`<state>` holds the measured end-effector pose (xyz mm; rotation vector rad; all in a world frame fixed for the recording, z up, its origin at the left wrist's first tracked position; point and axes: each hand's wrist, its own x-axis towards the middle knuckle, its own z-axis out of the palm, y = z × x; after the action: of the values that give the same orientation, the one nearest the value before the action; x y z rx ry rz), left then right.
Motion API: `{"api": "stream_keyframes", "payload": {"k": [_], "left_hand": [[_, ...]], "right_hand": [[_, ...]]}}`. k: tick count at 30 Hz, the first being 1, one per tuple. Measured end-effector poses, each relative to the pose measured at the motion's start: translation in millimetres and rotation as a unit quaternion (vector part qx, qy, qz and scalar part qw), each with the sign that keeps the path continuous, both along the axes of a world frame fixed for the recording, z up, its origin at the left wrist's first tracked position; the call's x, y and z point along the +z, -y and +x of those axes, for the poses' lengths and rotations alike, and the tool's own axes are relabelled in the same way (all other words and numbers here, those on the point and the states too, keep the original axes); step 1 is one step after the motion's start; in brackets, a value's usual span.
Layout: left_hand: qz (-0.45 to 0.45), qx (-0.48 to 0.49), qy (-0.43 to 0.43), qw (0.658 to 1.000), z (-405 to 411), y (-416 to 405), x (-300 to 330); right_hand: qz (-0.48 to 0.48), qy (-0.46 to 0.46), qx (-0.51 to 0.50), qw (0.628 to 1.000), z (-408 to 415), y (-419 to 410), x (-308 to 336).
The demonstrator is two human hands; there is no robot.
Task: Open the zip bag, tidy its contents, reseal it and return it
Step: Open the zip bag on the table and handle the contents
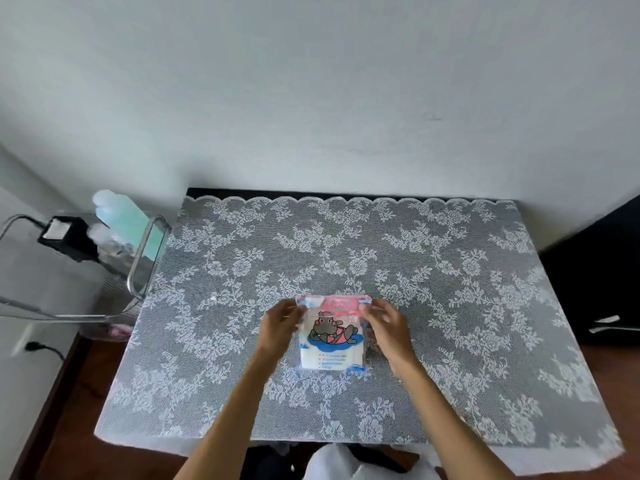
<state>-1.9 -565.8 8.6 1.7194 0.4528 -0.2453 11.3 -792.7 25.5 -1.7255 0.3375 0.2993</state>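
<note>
A small zip bag (331, 336) lies near the middle of the table, printed with a grey cartoon animal on a blue patch and a pink strip along its far top edge. White contents show through it. My left hand (278, 327) pinches the bag's upper left corner. My right hand (388, 327) pinches the upper right corner. Both hands rest at the bag's sides, and the lower end of the bag lies flat on the cloth.
The table (450, 271) wears a white lace floral cloth and stands against a white wall. At the left, a metal-framed cart (145, 251) holds bottles and a black adapter (65, 233). Dark furniture (602, 271) stands at the right edge.
</note>
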Motion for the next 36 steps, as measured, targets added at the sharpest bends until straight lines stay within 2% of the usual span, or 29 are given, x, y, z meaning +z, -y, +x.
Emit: {"api": "stream_keyframes", "payload": {"k": [3,6,13,20,24,29,36], "left_hand": [[-0.002,-0.005,0.065,0.998,-5,-3,15],[0.033,-0.023,0.105,0.994,-14,-6,26],[0.13,-0.142,0.119,0.974,-61,-12,35],[0.139,-0.179,0.105,0.968,-72,-11,38],[0.156,-0.21,0.126,0.957,-63,-12,30],[0.142,-0.222,0.095,0.96,-61,-12,25],[0.134,-0.226,0.082,0.961,-64,-9,28]], "right_hand": [[0.008,0.063,0.025,0.998,-4,5,14],[-0.014,0.106,0.064,0.992,-9,12,22],[-0.122,0.111,0.144,0.976,-56,29,16],[-0.106,0.131,0.164,0.972,-73,30,11],[-0.126,0.1,0.199,0.967,-69,32,13],[-0.169,0.056,0.281,0.943,-58,33,18],[-0.178,0.03,0.347,0.92,-41,24,27]]}}
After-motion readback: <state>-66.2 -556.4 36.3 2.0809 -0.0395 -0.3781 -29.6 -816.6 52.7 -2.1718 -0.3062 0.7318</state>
